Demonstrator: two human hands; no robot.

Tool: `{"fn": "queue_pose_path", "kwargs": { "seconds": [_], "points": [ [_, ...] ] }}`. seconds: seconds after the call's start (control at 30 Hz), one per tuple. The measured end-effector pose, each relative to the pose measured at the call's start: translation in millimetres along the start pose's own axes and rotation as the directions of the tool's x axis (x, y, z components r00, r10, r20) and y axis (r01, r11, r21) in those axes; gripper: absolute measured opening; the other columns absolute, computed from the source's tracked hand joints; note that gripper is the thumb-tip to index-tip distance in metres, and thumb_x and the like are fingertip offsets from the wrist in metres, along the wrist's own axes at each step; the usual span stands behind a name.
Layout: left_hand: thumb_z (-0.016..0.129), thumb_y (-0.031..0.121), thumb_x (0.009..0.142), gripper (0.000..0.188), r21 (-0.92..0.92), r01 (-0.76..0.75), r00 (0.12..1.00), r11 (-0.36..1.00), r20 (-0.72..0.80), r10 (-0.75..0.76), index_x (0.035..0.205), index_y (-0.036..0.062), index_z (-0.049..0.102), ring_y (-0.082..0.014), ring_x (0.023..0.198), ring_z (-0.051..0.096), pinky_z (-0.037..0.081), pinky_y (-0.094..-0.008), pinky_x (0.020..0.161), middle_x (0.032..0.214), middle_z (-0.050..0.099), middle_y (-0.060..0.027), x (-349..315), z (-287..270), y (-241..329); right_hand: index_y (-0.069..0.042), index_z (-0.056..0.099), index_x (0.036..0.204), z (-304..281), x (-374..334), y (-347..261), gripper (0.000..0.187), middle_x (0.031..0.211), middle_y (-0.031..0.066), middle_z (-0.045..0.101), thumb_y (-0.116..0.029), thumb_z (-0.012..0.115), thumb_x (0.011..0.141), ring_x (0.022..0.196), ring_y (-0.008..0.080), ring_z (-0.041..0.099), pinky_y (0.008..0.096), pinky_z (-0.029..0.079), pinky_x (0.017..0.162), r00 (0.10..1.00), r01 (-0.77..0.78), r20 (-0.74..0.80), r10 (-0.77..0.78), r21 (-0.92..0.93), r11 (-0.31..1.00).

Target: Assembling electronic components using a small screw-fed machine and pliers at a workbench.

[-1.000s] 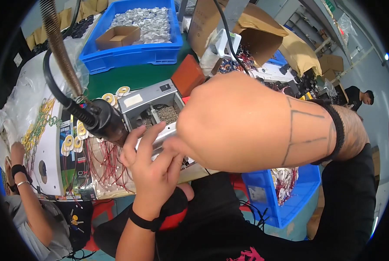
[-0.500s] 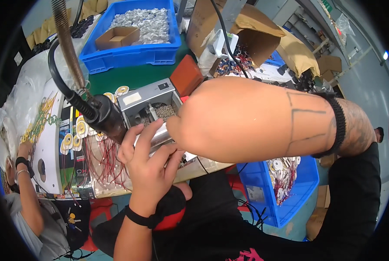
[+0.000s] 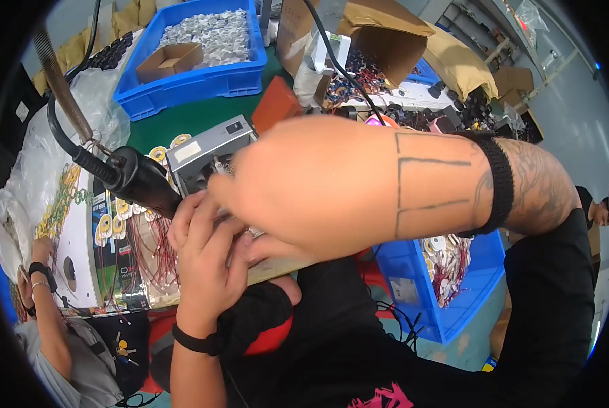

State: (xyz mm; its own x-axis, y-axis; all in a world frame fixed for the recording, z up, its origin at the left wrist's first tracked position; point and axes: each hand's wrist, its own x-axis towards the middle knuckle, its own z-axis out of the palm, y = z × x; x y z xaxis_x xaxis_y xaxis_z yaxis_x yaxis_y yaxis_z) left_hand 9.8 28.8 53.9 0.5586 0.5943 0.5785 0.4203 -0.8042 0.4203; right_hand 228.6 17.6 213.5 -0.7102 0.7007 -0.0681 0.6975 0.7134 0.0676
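My left hand (image 3: 202, 262) comes up from below with a black wristband. Its fingers curl against a small pale part at the front of a grey metal box (image 3: 206, 153) on the green table. My right hand (image 3: 298, 187) reaches across from the right, very close to the camera. Its fingertips meet the left hand's fingers at the box and hide what lies between them. A black tool handle (image 3: 138, 180) on a thick cable hangs just left of the box, touching neither hand.
Red wires with round yellow coils (image 3: 144, 251) lie left of my hands. A blue bin (image 3: 189, 85) of silvery parts stands at the back, another blue bin (image 3: 468, 299) at lower right. Another person's hand (image 3: 42, 255) works at lower left. Open cardboard boxes (image 3: 386, 41) stand behind.
My right hand has slid left and down over the grey box, closing onto my left hand's fingers. The left hand has stayed at the box's front.
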Motion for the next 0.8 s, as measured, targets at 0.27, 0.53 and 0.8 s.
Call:
{"fn": "queue_pose_path", "kwargs": {
  "seconds": [0.27, 0.53, 0.8],
  "points": [
    [0.073, 0.008, 0.089, 0.023, -0.025, 0.010, 1.000, 1.000, 0.005, -0.010, 0.112, 0.0063, 0.077, -0.0435, 0.138, 0.052, 0.035, -0.0524, 0.116, 0.141, 0.065, -0.0144, -1, 4, -1, 0.000, 0.071, 0.109, 2, 3, 3, 0.033, 0.085, 0.0165, 0.072, -0.019, 0.083, 0.084, 0.079, 0.0394, 0.075, 0.0450, 0.061, 0.070, 0.982, 0.141, -0.150, -0.111, 0.203, 0.969],
    [0.074, 0.012, 0.087, 0.026, 0.026, 0.018, 0.999, 0.999, -0.035, -0.017, 0.112, 0.0078, 0.077, -0.0433, 0.138, 0.051, 0.035, -0.0531, 0.115, 0.143, 0.065, -0.0142, -1, 7, 3, -0.006, 0.076, 0.114, 0, 7, 0, 0.044, 0.096, 0.0202, 0.079, -0.020, 0.086, 0.074, 0.086, 0.0407, 0.078, 0.0471, 0.062, 0.075, 0.999, -0.010, -0.046, 0.023, 0.264, 0.964],
    [0.078, 0.017, 0.086, 0.027, 0.033, 0.021, 0.997, 0.999, -0.073, -0.019, 0.112, 0.0096, 0.077, -0.0410, 0.137, 0.051, 0.037, -0.0524, 0.113, 0.145, 0.064, -0.0118, 0, 10, 4, -0.003, 0.068, 0.102, -1, 2, 5, 0.023, 0.086, 0.0139, 0.070, -0.021, 0.075, 0.091, 0.081, 0.0371, 0.073, 0.0459, 0.058, 0.065, 0.999, 0.036, -0.031, -0.031, 0.156, 0.987]
  ]
}}
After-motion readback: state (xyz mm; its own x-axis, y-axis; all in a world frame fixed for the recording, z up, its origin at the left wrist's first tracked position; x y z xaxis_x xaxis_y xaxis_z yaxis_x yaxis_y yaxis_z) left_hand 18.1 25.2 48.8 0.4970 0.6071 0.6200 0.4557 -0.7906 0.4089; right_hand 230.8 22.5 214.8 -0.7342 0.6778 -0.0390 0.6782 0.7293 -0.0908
